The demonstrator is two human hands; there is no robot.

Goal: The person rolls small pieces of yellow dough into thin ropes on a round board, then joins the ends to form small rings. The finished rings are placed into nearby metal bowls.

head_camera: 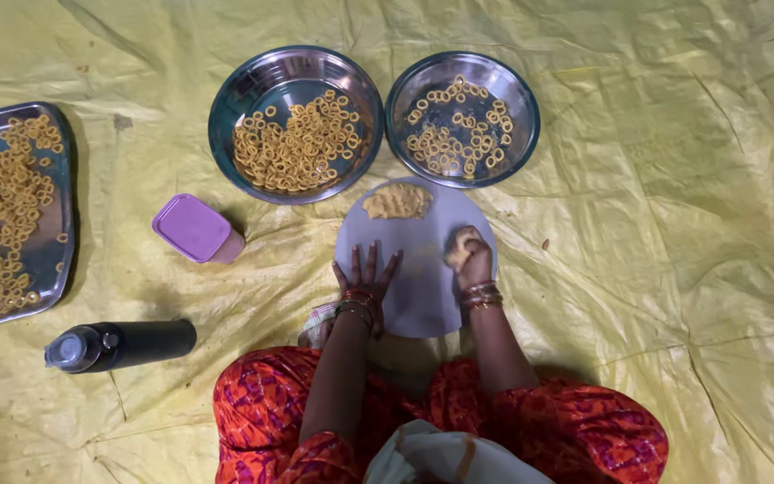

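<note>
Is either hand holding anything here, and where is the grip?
The right hand grips a small dough lump, fingers wrapped around it. The left hand holds nothing, lying flat with spread fingers on the round board.

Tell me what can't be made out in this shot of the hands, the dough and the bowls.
Head view only:
- Tray of rings: cut off by the left edge.
- Right hand: curled over a dough lump, hiding most of it.
- Lilac-lidded box: lid on, contents unseen.
- Dark bottle: opaque, fill level unknown.
- Left hand: flat on the round board; anything beneath is hidden.
</note>
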